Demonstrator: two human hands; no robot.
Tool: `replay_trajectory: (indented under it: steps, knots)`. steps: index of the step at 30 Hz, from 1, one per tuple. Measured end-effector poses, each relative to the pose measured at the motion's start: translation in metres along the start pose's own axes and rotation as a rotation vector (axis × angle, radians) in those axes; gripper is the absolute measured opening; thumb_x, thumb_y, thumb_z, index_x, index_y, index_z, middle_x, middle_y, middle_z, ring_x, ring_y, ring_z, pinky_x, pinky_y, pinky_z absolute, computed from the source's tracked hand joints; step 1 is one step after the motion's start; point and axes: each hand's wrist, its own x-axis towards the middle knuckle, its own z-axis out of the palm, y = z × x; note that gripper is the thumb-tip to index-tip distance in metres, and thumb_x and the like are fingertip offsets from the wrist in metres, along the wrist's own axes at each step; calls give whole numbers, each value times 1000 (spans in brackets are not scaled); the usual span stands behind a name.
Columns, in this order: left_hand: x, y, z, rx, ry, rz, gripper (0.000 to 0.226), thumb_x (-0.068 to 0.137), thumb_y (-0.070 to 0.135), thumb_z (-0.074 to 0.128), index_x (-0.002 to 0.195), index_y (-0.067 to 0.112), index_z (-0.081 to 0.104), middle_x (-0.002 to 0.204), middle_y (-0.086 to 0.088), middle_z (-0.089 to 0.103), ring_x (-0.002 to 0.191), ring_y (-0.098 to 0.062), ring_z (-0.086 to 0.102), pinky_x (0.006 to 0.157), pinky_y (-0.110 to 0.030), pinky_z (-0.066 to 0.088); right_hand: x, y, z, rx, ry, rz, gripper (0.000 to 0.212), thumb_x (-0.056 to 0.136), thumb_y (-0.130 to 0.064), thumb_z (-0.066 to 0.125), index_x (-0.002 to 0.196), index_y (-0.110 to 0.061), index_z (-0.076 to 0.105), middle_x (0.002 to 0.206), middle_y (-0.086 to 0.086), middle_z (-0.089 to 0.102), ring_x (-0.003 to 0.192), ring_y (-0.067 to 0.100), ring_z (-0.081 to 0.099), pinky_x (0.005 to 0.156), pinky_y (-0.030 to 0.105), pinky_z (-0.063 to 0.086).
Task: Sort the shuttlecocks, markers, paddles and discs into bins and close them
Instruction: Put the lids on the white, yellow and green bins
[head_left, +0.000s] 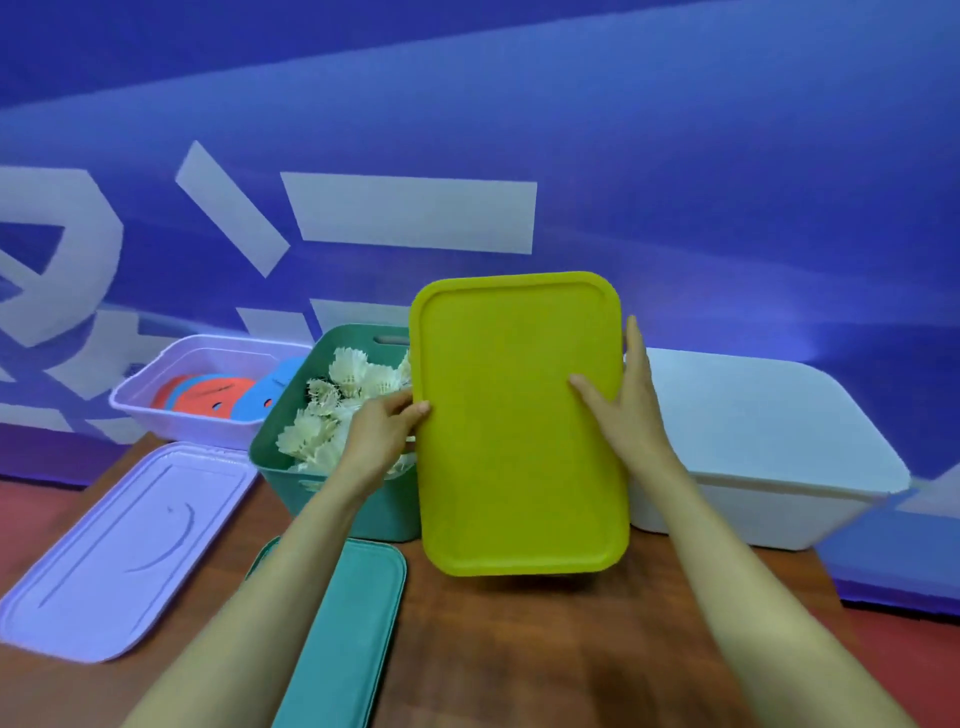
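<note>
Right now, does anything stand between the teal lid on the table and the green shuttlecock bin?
Yes. The left hand and forearm cross the green bin's near rim, and the yellow lid, which the right hand also holds, hides its right side.

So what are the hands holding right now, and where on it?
The yellow lid: left hand pinches its left edge, right hand grips its right edge.
</note>
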Motion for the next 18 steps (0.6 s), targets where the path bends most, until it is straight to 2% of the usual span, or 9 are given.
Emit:
replay_trajectory:
  steps: [2,4,7,10,14,18]
  knots:
    - [28,7,-5,1,-44,-82,26,96,15,51,118,5,60,98,-6,68,81,-18,65,62,-25,53,4,19,9,-11,-34,130,68,91,-25,59,147,-21,22,150,1,34,133,19,38,106,31,33]
    - [53,12,-4,81,-56,-105,29,94,16,55,119,1,59,97,-8,68,80,-21,65,64,-30,56,10,35,18,-61,-32,207,59,93,-24,55,145,-19,28,146,2,40,130,22,42,106,36,36]
    - [82,18,8,284,31,-22,48,90,17,61,134,4,48,115,-13,64,98,-28,63,85,-42,54,29,47,28,-99,-22,307,57,94,-23,51,145,-17,28,148,5,38,132,24,40,108,43,34]
    - [99,15,24,465,-6,45,48,90,15,59,135,6,46,131,-12,56,117,-28,54,98,-38,43,49,55,36,-134,-28,412,49,93,-18,52,138,-10,36,140,11,45,125,29,45,104,41,37]
    - [112,6,35,502,-55,-4,53,90,11,56,141,9,40,136,-11,52,120,-27,51,98,-37,41,64,69,41,-204,-69,488,55,90,-24,55,138,-10,33,140,13,44,125,32,45,103,46,39]
    - [112,4,45,613,-61,-7,56,90,13,57,141,9,37,136,-9,51,118,-28,52,89,-33,42,68,76,34,-243,-121,506,52,93,-23,54,138,-7,34,139,14,45,125,33,45,101,43,39]
